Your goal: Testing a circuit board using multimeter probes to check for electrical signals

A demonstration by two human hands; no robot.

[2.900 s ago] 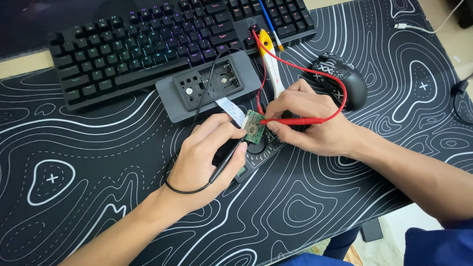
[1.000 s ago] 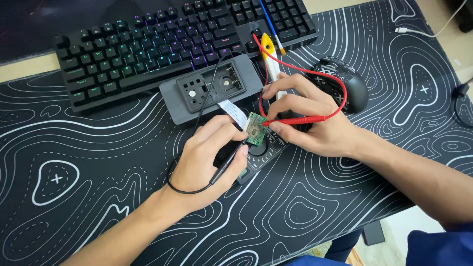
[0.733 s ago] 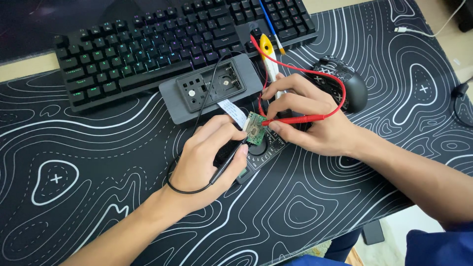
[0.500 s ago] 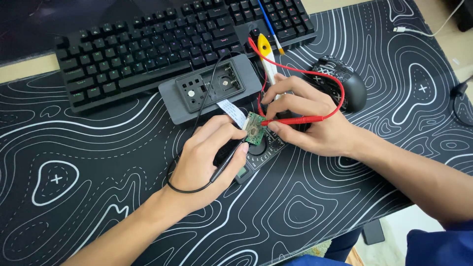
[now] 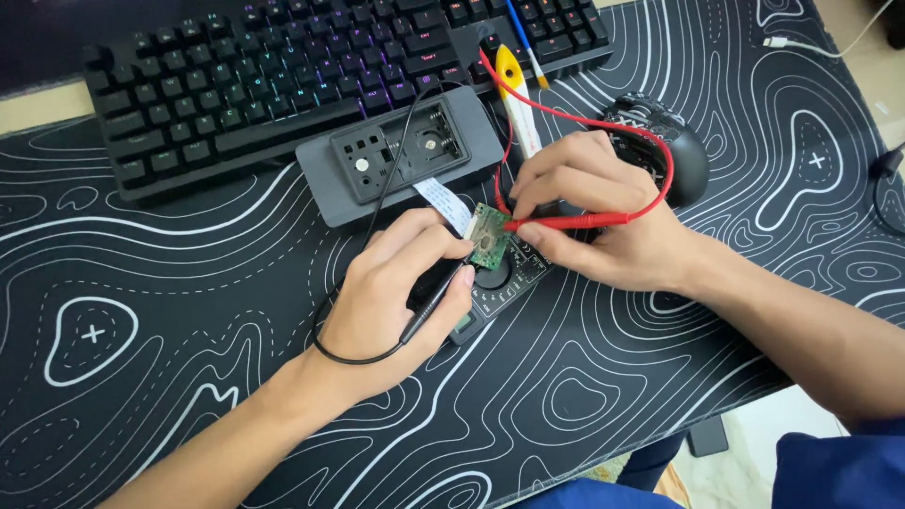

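Black desk matting (image 5: 170,377) with white contour-line swirls covers my whole work surface, soft-looking and matte. At its far edge lies a dark mechanical keyboard (image 5: 283,75) with purple-lit keys, and just in front of it a grey rectangular plastic housing (image 5: 401,155), open side up, with a pale flat ribbon cable (image 5: 445,200) running out of it. My left hand (image 5: 396,292) is closed around a thin black probe (image 5: 434,302), whose black wire loops under my wrist. The fingertips also steady a small green circuit board (image 5: 488,236) that stands tilted over a black multimeter (image 5: 495,283) with a round dial. My right hand (image 5: 594,217) pinches a red probe (image 5: 566,222), its tip touching the board. Its glossy red lead (image 5: 650,141) arcs over a black patterned mouse (image 5: 660,151) just behind my knuckles.
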